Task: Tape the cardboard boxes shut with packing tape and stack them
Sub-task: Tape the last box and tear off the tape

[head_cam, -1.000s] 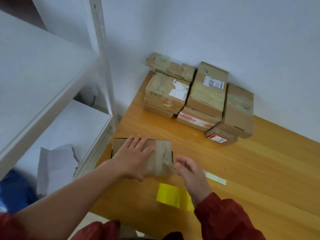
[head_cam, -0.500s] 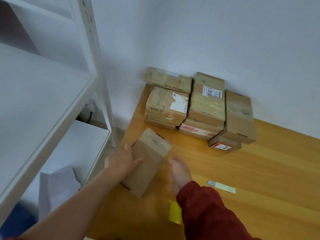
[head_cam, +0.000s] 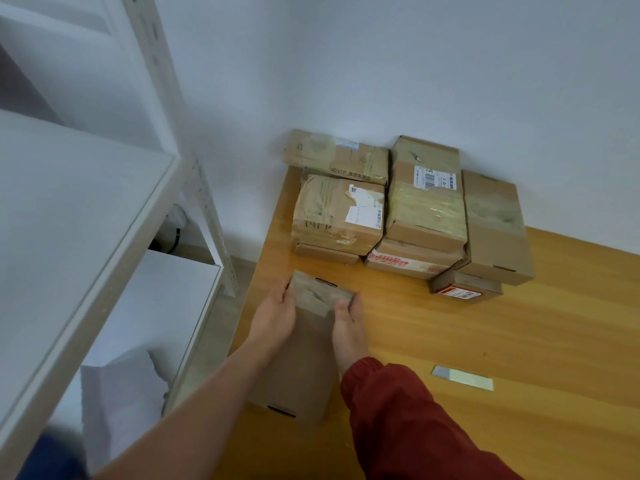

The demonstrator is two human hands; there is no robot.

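since the box (head_cam: pixel 304 362) has swung lengthwise, left hand (head_cam: pixel 273 318) and right hand (head_cam: pixel 348 323) are clasping its taped end with curled fingers (head_cam: pixel 282 299), seemingly stacking next.

We grip a long brown cardboard box (head_cam: pixel 304 355) near its far, taped end, our left hand (head_cam: pixel 273 320) on its left edge, our right hand (head_cam: pixel 348 327) on its right. It sits near the left edge of the light wooden table (head_cam: pixel 519 341). Taped cardboard parcels (head_cam: pixel 426 209) are stacked against the white wall.
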